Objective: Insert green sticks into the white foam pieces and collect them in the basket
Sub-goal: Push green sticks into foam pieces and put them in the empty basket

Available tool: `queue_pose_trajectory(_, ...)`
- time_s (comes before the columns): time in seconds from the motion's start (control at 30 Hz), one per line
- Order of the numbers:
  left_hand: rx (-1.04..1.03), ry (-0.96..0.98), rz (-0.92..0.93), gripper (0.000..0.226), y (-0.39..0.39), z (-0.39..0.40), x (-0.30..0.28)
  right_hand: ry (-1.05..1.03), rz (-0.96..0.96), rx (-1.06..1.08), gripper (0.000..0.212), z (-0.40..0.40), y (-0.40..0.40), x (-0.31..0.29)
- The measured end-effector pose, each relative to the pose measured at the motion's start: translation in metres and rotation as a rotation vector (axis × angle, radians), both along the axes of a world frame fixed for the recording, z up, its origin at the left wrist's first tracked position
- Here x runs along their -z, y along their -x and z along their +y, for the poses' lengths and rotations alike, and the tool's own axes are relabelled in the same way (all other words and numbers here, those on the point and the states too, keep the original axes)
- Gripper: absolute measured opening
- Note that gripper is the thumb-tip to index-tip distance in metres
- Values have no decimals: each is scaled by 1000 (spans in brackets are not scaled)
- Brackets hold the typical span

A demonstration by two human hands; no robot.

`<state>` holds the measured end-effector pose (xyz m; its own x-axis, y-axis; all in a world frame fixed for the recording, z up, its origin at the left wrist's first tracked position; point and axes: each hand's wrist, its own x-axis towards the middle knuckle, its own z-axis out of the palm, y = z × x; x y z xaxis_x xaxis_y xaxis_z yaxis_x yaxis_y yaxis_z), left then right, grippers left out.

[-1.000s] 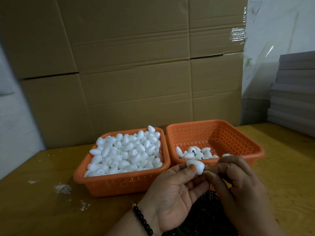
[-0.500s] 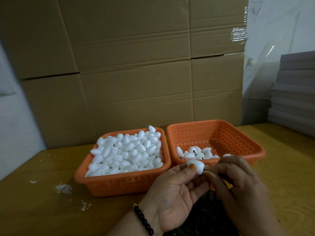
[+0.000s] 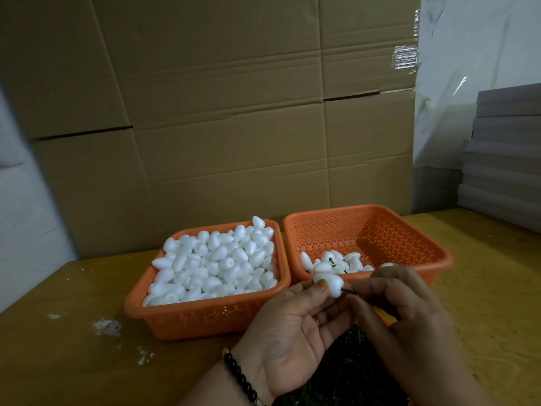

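Pinched lightly in the left hand's [image 3: 292, 323] grip: foam piece [image 3: 328, 284], lower centre of the frame, before the right basket [image 3: 409, 230]. Right hand [image 3: 404, 312] closed on a green stick [image 3: 349, 292] entering it. Likely light, easily dented; best held around its middle.

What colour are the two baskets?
Orange, both the full basket and the near-empty one; head view.

You face a wall of stacked cardboard boxes [image 3: 222, 118] behind a yellowish wooden tabletop [image 3: 58, 332]; grey slabs [image 3: 506, 153] are piled at your right beside a white wall [image 3: 468, 39], in dim light.
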<state>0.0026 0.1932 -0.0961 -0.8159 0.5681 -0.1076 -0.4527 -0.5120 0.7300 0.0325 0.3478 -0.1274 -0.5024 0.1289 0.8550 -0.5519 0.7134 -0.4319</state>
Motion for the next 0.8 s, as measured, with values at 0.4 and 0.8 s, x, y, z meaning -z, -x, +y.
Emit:
queue_pose_trajectory(0.4, -35, -50, -57, 20, 4, -1, -5, 16, -48, -34, 32, -1, -5, -2)
queue_pose_trajectory(0.8, -115, 3, 125, 45, 14, -8, -3, -14, -67, -39, 35, 0, -7, -5)
